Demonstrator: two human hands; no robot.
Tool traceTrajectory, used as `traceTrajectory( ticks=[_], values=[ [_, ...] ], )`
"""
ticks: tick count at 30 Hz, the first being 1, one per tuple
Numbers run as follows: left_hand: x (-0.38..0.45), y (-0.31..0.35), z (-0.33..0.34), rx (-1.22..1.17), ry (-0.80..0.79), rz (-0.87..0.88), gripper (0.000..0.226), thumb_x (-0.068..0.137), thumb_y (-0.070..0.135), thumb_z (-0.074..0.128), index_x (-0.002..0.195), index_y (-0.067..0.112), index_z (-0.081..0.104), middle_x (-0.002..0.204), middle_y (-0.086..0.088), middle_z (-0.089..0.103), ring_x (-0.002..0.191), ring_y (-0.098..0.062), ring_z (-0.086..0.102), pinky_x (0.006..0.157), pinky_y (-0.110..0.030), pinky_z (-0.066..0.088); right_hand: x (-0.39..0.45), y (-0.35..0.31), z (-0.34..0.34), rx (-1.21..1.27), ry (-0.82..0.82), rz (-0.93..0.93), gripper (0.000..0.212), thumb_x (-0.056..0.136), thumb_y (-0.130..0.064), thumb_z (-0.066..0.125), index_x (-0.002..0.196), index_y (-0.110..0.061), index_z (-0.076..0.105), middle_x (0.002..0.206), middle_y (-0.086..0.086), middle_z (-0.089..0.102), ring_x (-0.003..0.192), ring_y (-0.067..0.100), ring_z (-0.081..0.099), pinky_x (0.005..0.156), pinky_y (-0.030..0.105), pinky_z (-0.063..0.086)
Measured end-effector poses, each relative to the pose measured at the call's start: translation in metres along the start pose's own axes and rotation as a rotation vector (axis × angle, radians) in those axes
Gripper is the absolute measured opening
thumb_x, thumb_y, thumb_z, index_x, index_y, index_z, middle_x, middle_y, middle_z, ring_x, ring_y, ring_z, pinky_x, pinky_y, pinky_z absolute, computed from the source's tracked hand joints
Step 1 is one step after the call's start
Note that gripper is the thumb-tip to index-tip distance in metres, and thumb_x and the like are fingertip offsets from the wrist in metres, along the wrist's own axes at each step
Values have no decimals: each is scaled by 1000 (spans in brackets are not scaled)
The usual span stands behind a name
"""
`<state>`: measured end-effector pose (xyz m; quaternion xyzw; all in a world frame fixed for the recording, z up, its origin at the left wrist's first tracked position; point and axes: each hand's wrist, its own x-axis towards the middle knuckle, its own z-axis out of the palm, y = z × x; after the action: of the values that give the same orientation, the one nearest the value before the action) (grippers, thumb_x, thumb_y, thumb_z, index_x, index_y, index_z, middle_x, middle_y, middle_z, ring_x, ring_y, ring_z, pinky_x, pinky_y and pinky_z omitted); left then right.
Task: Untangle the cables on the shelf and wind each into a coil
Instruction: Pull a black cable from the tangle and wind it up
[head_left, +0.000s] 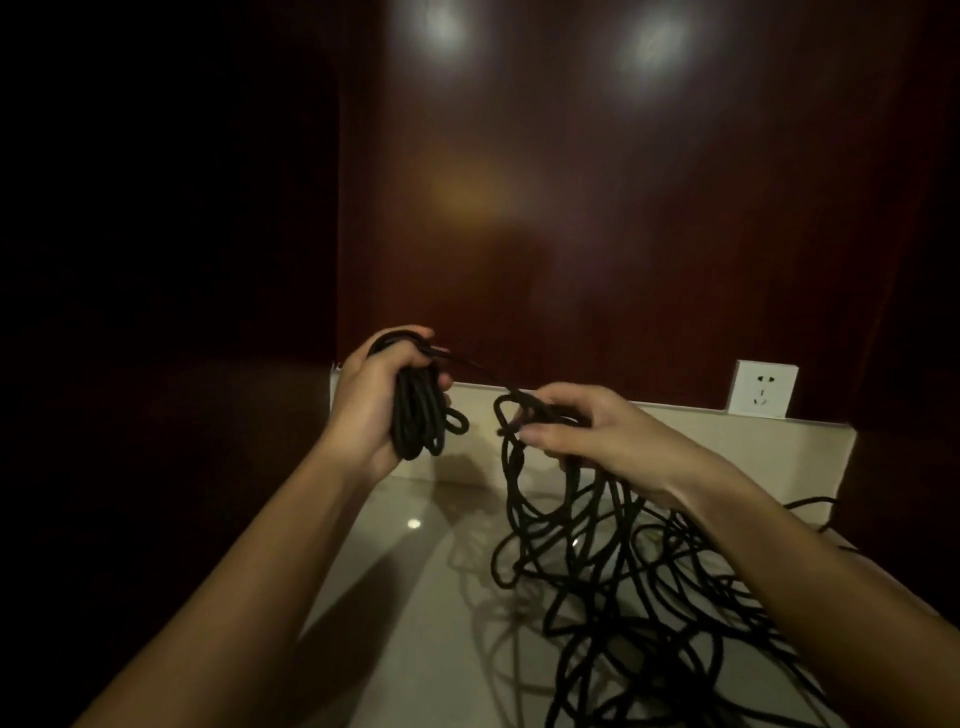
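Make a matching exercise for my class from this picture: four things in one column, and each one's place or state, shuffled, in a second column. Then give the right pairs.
Things
1. left hand
2. right hand
3. wall socket
4. loose cable tangle

Places or states
A. white, on the wall behind the shelf's far right
B. grips a wound bundle of black cable
C. sprawled over the pale shelf top
D. pinches a raised loop of black cable

Pairs: 1-B, 2-D, 3-A, 4-C
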<state>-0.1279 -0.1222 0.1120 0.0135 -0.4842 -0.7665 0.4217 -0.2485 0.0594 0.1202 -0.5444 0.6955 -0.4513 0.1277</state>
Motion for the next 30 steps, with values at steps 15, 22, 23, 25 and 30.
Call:
traceTrajectory(
  ticks=[15, 22, 23, 25, 30],
  values=[
    [-58, 7, -2, -24, -104, 136, 31, 82, -12, 45, 105, 3, 61, 84, -12, 61, 64, -26, 57, 53, -30, 46, -46, 7, 9, -527, 474, -196, 26, 96, -39, 51, 84, -21, 65, 94, -9, 52, 82, 7, 55, 72, 30, 45],
    [-88, 9, -8, 572, -103, 383, 31, 73, 3, 58, 101, 13, 64, 78, -2, 69, 71, -15, 63, 67, -30, 49, -60, -6, 17, -555, 579, -211, 27, 93, -44, 47, 83, -25, 64, 92, -13, 51, 80, 4, 53, 62, 24, 39],
    [-93, 9, -7, 632, -105, 415, 31, 73, 4, 57, 100, 16, 64, 81, 0, 70, 73, -12, 64, 68, -26, 50, -62, -8, 17, -569, 580, -213, 25, 93, -42, 49, 82, -26, 64, 92, -14, 51, 80, 4, 53, 62, 23, 38],
    [-101, 11, -8, 757, -87, 481, 33, 73, 5, 56, 99, 23, 64, 88, 6, 69, 81, -10, 66, 70, -18, 49, -65, -11, 19, -607, 571, -214, 23, 94, -40, 51, 82, -25, 64, 91, -13, 50, 78, 6, 54, 63, 28, 42],
    [-115, 15, -12, 1069, -115, 560, 33, 76, 16, 56, 104, 32, 59, 91, 13, 64, 84, -9, 63, 69, -23, 50, -71, -17, 29, -800, 527, -194, 34, 93, -46, 44, 86, -19, 65, 98, -9, 49, 68, 21, 59, 63, 41, 51]
  ],
)
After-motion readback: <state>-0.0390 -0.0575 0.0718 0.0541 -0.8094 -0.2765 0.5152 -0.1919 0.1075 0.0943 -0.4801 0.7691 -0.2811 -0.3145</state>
